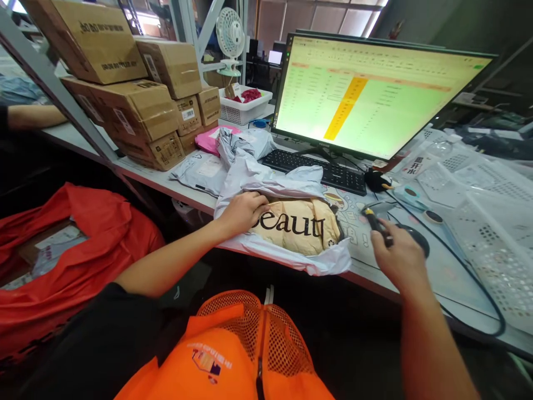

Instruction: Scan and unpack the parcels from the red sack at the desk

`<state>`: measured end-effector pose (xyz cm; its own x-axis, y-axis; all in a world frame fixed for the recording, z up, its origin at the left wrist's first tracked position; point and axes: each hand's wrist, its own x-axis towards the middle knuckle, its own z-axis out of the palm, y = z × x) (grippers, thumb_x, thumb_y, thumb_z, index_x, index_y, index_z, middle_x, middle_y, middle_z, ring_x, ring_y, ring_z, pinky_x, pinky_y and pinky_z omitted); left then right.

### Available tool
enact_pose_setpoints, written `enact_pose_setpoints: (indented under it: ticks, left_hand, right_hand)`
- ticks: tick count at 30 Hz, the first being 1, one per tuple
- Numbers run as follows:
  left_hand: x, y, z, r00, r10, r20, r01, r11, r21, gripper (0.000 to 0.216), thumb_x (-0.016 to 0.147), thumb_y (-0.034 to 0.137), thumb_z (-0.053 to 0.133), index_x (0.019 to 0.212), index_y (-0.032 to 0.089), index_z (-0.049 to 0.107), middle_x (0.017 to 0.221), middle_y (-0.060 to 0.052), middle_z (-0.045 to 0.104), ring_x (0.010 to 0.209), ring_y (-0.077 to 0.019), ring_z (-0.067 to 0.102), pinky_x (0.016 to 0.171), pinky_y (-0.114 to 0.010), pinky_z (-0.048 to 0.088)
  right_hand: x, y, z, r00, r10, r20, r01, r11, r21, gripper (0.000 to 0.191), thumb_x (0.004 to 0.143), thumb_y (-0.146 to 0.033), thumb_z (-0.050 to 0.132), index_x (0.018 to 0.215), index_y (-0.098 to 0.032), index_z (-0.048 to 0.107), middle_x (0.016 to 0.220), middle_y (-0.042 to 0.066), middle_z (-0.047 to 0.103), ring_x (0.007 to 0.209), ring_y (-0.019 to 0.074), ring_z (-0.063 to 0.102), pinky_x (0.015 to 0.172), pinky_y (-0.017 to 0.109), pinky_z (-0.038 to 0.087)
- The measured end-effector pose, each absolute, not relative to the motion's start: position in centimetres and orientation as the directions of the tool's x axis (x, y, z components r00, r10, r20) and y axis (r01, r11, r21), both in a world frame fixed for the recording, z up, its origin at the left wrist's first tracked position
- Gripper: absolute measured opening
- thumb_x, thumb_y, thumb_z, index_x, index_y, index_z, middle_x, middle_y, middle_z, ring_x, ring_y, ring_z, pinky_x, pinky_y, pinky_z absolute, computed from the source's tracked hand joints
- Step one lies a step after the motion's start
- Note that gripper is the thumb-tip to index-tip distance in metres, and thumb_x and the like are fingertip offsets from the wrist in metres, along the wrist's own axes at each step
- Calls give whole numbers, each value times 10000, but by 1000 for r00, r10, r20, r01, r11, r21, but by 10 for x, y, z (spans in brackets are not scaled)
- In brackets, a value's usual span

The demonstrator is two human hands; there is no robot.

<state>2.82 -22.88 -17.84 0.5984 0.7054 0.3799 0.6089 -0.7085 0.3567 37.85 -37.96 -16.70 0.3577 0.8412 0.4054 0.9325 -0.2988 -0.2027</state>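
A grey plastic mailer bag (266,178) lies opened at the near edge of the white table (453,278). Inside it shows a tan packet (300,225) printed with large black letters. My left hand (241,211) rests on the packet's left end, fingers curled over the bag's edge. My right hand (397,253) hovers to the right, closed around a small black and yellow tool (375,219). A black mouse (414,239) sits just beyond that hand.
A monitor (375,94) with a green spreadsheet and a black keyboard (316,169) stand behind the bag. Cardboard boxes (137,111) are stacked at left. White perforated baskets (491,233) lie at right. A red bag (75,244) sits below left. A cable (478,283) loops across.
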Motion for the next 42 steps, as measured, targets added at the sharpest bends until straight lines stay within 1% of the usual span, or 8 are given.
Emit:
enact_pose_setpoints:
  ticks: [3,8,16,23,31,36,39,42]
  left_hand:
    - [30,-231,-175,599,684,416,618,-725,303,242,1061,294,476,1040,207,700,977,-76,739,935,-230,687,813,-335,497]
    - [40,-234,-172,637,611,470,633,-763,134,265,1069,242,408,1056,185,666,981,-102,734,951,-249,682,775,-345,479]
    - [22,-229,-179,636,615,465,668,-741,68,277,1067,235,403,1002,188,668,949,-106,740,920,-253,698,747,-344,485]
    - [10,-224,-154,585,738,336,742,-654,147,282,1050,357,479,1103,182,693,1069,-112,758,1004,-290,712,808,-373,519]
    - [68,-211,-125,700,673,239,645,-739,192,282,1002,417,579,1056,205,758,1079,-112,761,1016,-290,711,814,-354,516]
    - [76,-199,-136,703,661,262,563,-742,363,248,982,329,575,890,214,774,922,-73,773,872,-238,708,743,-313,486]
    - [76,-198,-143,700,623,348,485,-773,408,263,993,315,554,917,195,775,913,-73,774,856,-218,699,767,-305,491]
    - [73,-201,-147,672,590,449,459,-807,373,277,1015,277,516,931,175,759,931,-87,769,880,-214,694,808,-312,496]
  right_hand:
    - [345,-399,-122,67,842,535,984,34,-176,481,965,-435,504,1339,-192,686,1152,142,719,1023,297,685,936,422,530]
    - [274,-387,-96,-275,885,377,950,309,-32,424,990,-414,507,1328,-268,717,1133,92,711,857,220,682,715,327,501]
    - [292,-345,-96,-49,964,261,980,-4,198,420,963,-411,535,1316,-297,732,1120,98,702,700,200,608,572,324,336]
    - [384,-354,-123,344,899,272,926,-373,63,501,987,-410,499,1387,-177,689,1175,173,695,968,305,660,780,389,487]
    - [371,-357,-199,353,922,162,933,-361,21,465,981,-339,490,1345,-123,682,1132,210,684,1027,352,664,842,456,531]
    - [328,-350,-170,48,811,583,983,65,-171,367,1002,-351,486,1205,-147,715,1163,174,703,1091,319,654,971,478,524]
    - [275,-331,-168,-186,789,585,914,358,-191,373,1008,-341,498,1298,-175,665,1306,162,677,1221,306,617,1066,484,485]
    - [239,-306,-180,-237,794,560,885,415,-213,499,981,-351,545,1428,-131,547,1442,205,592,1334,346,533,1098,527,441]
